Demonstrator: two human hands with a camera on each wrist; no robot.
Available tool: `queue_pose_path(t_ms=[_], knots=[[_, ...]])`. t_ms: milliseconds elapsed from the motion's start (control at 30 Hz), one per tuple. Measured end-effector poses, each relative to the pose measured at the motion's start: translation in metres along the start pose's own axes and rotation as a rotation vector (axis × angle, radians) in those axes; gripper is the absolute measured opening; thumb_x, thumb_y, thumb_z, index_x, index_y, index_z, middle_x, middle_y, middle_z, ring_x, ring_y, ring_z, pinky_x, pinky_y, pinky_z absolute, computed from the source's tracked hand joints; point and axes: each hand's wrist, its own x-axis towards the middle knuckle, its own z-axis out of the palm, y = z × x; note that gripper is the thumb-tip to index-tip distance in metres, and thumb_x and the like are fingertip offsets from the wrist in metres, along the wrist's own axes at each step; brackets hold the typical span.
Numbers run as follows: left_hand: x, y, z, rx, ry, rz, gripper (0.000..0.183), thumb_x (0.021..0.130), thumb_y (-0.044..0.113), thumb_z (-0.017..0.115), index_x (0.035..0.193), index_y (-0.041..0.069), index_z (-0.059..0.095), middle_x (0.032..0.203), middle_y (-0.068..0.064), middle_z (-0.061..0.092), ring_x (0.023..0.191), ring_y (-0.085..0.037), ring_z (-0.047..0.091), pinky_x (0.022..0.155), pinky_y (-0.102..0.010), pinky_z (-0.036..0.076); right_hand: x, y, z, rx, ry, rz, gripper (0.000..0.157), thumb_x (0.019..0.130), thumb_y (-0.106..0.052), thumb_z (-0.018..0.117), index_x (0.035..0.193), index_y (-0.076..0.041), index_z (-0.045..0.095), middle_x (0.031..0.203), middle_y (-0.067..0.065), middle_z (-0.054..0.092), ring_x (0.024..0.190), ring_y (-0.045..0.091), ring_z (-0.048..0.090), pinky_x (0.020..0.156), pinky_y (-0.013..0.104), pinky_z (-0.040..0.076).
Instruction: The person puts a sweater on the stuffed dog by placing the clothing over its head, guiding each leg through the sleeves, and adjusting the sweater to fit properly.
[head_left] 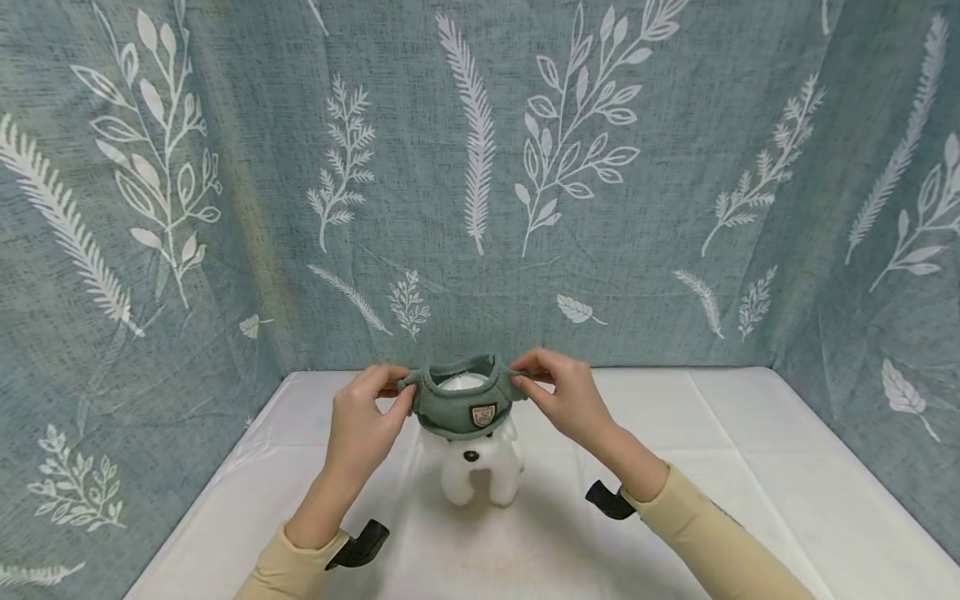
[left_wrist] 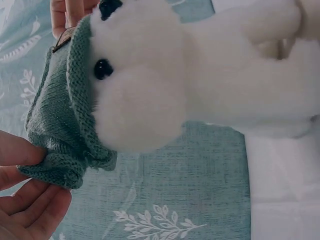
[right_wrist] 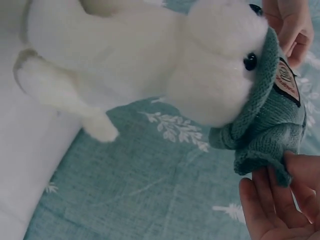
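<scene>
A white plush dog (head_left: 480,471) stands upright on the table, its black nose facing me. Round the top of its head sits a small green knitted sweater (head_left: 453,410) with a shield-shaped patch (head_left: 482,415) on its front. My left hand (head_left: 367,417) pinches one short sleeve between thumb and fingers, and my right hand (head_left: 566,396) pinches the opposite sleeve. Through the neck opening some white fur shows. In the left wrist view the sweater's ribbed hem (left_wrist: 80,95) lies just above the dog's eye (left_wrist: 103,69). The right wrist view shows the right-hand sleeve (right_wrist: 262,155) bunched at the fingers.
A white cloth (head_left: 675,467) with fold creases covers the table. Blue-green curtains (head_left: 420,167) with white leaf prints hang behind it and on both sides. A black wrist mount (head_left: 360,546) sticks out at the left cuff, another (head_left: 609,500) at the right.
</scene>
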Motion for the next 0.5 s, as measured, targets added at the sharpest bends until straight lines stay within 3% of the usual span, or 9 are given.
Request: queue_pose_path(t_ms=[333, 500], knots=[[-0.005, -0.007, 0.003, 0.019, -0.032, -0.031, 0.012, 0.081, 0.004, 0.073, 0.091, 0.007, 0.070, 0.088, -0.006, 0.068, 0.073, -0.016, 0.065, 0.066, -0.035, 0.055, -0.002, 0.007, 0.008, -0.002, 0.000, 0.014, 0.010, 0.089, -0.012, 0.066, 0.099, -0.012, 0.069, 0.084, -0.001, 0.068, 0.079, 0.011, 0.066, 0.078, 0.024, 0.055], [-0.009, -0.013, 0.005, 0.023, -0.079, -0.044, 0.010, 0.081, 0.004, 0.073, 0.089, 0.008, 0.069, 0.083, -0.005, 0.067, 0.071, -0.015, 0.064, 0.065, -0.033, 0.055, -0.004, 0.013, 0.012, -0.015, -0.019, 0.025, 0.014, 0.090, -0.013, 0.065, 0.102, -0.013, 0.071, 0.091, 0.001, 0.070, 0.082, 0.012, 0.068, 0.076, 0.022, 0.055]])
